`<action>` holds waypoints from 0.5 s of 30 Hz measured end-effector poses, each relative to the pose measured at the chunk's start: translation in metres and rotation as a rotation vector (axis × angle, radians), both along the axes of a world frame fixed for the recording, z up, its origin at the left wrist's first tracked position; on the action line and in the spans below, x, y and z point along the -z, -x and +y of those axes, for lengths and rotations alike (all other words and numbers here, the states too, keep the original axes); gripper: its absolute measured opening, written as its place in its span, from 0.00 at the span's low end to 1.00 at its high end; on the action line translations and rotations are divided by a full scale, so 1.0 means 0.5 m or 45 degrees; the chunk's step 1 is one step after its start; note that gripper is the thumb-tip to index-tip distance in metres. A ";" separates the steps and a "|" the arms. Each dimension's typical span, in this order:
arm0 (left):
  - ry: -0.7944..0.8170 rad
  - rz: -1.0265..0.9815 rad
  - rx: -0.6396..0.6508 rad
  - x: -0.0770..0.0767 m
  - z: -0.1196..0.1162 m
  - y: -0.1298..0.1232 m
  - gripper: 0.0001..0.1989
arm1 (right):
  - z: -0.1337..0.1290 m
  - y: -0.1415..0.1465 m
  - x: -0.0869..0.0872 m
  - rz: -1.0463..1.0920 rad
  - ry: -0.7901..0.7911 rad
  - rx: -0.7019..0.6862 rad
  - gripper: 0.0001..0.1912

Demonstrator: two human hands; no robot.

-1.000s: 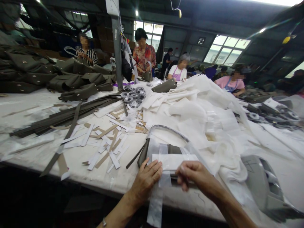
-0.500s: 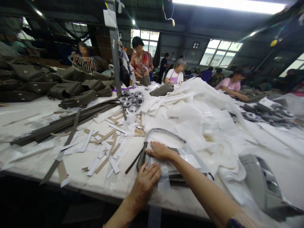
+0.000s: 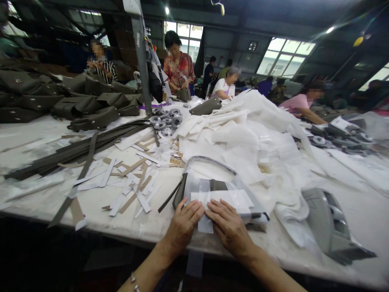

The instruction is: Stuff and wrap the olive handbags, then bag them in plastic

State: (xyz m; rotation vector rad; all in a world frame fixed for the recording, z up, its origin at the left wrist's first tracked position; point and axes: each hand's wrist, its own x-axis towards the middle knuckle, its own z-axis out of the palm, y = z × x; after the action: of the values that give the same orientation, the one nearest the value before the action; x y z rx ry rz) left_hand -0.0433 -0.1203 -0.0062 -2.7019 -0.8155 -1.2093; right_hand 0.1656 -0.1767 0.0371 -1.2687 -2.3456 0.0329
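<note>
A dark olive bag [image 3: 218,185] lies flat at the table's front edge, with translucent wrapping over it and its wrapped handle arching away from me. On top of it are a white sheet [image 3: 243,199] and a clear film strip [image 3: 204,187] that hangs down its near side. My left hand [image 3: 184,219] lies on the bag's near left part, fingers extended. My right hand [image 3: 228,225] rests flat beside it, fingers spread over the sheet and strip. The fingertips of both hands nearly meet at the strip.
Paper and card strips [image 3: 136,182] lie scattered at left, beside long dark straps [image 3: 75,148]. White foam sheets [image 3: 243,138] are heaped behind the bag. A grey bag [image 3: 326,227] lies at right. Dark bags [image 3: 75,106] are piled back left. Several people work beyond.
My right hand has moved back toward me from the bag's far left part to its near edge, uncovering the strip and the white sheet. My left hand stays at the near left.
</note>
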 end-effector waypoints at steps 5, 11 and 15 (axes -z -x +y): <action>-0.027 0.030 0.047 -0.005 0.001 0.001 0.18 | -0.003 0.013 0.000 0.135 -0.149 0.024 0.20; 0.074 0.032 0.090 -0.008 0.004 0.004 0.19 | -0.097 0.036 -0.010 -0.021 -0.062 -0.297 0.16; 0.058 0.060 0.068 -0.011 0.004 0.005 0.18 | -0.092 0.077 0.042 0.028 -0.118 -0.131 0.17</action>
State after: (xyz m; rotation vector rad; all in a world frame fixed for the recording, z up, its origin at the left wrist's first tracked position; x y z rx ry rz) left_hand -0.0456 -0.1183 -0.0009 -2.7936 -0.7795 -1.1467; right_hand 0.1271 -0.2225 0.0162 -1.0978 -2.3632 -0.0283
